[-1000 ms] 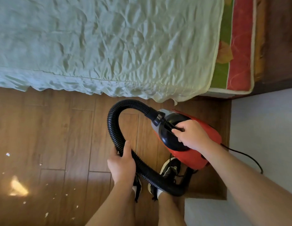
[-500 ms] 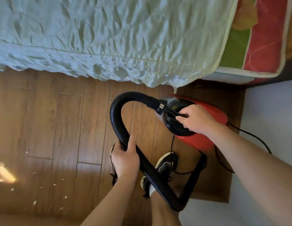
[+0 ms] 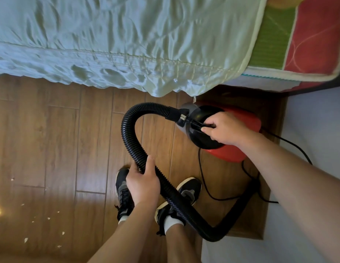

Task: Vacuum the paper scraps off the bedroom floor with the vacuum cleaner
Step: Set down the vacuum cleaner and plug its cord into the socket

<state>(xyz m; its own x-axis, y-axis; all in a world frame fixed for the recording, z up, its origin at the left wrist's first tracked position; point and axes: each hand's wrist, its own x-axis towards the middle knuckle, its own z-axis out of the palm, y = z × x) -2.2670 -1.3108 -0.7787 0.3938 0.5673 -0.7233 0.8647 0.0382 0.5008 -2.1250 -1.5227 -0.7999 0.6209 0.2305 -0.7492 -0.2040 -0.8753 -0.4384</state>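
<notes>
Red canister vacuum cleaner (image 3: 231,154) hangs from the right hand (image 3: 225,130), fingers closed round its handle; left hand (image 3: 142,184) grips the black hose (image 3: 131,137); paper scraps (image 3: 26,240) lie left of it, nearer that hand.

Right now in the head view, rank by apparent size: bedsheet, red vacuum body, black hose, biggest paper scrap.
1. Bedsheet
2. Black hose
3. Red vacuum body, partly hidden by the right hand, so close to the hose
4. Paper scrap
</notes>
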